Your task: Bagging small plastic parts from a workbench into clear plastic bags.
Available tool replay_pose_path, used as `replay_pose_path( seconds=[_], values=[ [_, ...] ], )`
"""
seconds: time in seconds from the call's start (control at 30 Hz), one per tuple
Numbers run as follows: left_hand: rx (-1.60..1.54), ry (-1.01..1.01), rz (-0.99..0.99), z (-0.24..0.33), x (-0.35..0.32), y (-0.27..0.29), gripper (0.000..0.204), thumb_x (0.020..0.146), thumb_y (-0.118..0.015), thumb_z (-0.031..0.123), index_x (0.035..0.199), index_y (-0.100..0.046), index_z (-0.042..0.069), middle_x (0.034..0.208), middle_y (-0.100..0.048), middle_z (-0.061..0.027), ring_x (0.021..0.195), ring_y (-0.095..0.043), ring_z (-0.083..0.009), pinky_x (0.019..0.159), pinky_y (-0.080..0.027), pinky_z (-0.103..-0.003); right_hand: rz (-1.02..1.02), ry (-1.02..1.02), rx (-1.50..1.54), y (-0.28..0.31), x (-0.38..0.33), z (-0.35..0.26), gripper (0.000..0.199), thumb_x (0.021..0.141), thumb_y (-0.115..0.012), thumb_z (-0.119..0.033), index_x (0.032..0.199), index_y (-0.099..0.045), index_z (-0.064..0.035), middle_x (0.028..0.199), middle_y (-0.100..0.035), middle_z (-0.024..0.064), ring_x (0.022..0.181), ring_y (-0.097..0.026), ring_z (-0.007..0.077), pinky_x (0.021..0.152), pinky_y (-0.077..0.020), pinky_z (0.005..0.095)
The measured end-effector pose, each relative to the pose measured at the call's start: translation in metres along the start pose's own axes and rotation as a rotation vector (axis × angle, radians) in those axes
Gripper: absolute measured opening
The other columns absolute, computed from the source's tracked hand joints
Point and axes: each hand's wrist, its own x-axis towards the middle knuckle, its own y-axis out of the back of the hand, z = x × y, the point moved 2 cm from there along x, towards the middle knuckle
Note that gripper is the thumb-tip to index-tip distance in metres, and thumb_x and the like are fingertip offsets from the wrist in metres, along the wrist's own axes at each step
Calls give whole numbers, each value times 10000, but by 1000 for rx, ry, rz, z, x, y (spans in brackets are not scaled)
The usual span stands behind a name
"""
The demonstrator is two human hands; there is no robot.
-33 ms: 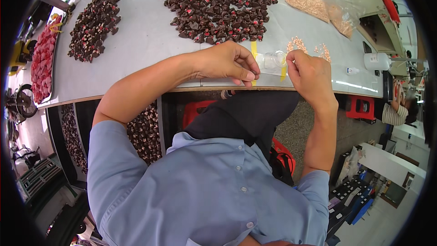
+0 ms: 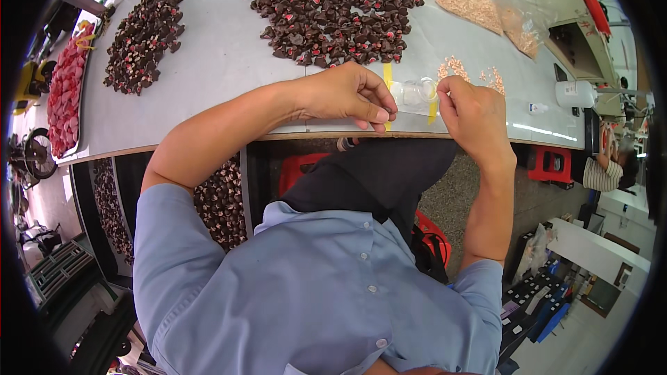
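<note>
My left hand (image 2: pixel 351 94) is closed over the table's near edge, thumb and fingertips pinching a small dark piece (image 2: pixel 387 110), mostly hidden by the fingers. My right hand (image 2: pixel 474 112) is also closed, its thumb and forefinger together beside a small clear round dish (image 2: pixel 420 90). Whatever sits in that pinch, if anything, is too small to make out. The dish lies on a clear sheet between two strips of yellow tape (image 2: pixel 388 73). Just beyond my right hand are small loose peach-coloured pieces (image 2: pixel 453 67). Past my left hand spreads a large heap of dark pieces with red spots (image 2: pixel 333 10).
A smaller heap of dark and pale pieces (image 2: pixel 146 38) lies at left, near a tray of pink pieces (image 2: pixel 67 94). Bags of peach-coloured pieces (image 2: pixel 462 3) and a white bottle (image 2: pixel 575 94) stand right. Below the table are bins of dark parts (image 2: pixel 221 201) and red stools (image 2: pixel 551 161).
</note>
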Motion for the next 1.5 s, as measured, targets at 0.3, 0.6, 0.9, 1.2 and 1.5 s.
replay_pose_path(
  seconds=[0.3, 0.6, 0.9, 1.2, 1.5],
  values=[
    [-80, -21, 36, -3, 3, 3, 255, 948, -660, 112, 1166, -641, -18, 1157, -701, -117, 956, -712, -164, 753, -549, -231, -9, -3, 1, 4, -2, -3, 69, 853, -684, -60, 849, -615, -62, 624, -624, 76, 543, -628, 252, 510, -465, 372],
    [-190, -26, 59, -4, 5, 5, 237, 944, -675, 139, 1147, -656, 18, 1112, -708, -95, 958, -715, -166, 720, -538, -230, 267, -157, 582, -29, -25, -41, 89, 830, -685, 59, 887, -641, 7, 613, -593, 52, 514, -571, 89, 483, -442, 241],
    [-144, -30, 37, -8, 8, 7, 249, 927, -704, 147, 1120, -663, -4, 1056, -715, -99, 937, -714, -166, 702, -536, -233, 320, -116, 516, -41, -25, -45, 122, 786, -700, 45, 872, -638, -15, 608, -606, 63, 495, -590, 160, 477, -439, 280],
    [-128, -30, 99, -8, 8, 5, 228, 928, -696, 115, 1111, -665, -16, 1032, -721, -110, 935, -712, -168, 729, -548, -235, 393, -72, 329, -50, -24, -59, 123, 777, -736, 6, 835, -640, -45, 587, -592, 56, 485, -586, 204, 470, -443, 323],
    [-150, -58, 96, -8, 11, 4, 230, 932, -681, 90, 1116, -638, -42, 1135, -698, -172, 943, -708, -189, 752, -551, -249, 621, -614, 733, -48, -58, -15, 107, 936, -661, -62, 1004, -694, 14, 727, -629, -21, 604, -546, 34, 529, -429, 205]
  ],
)
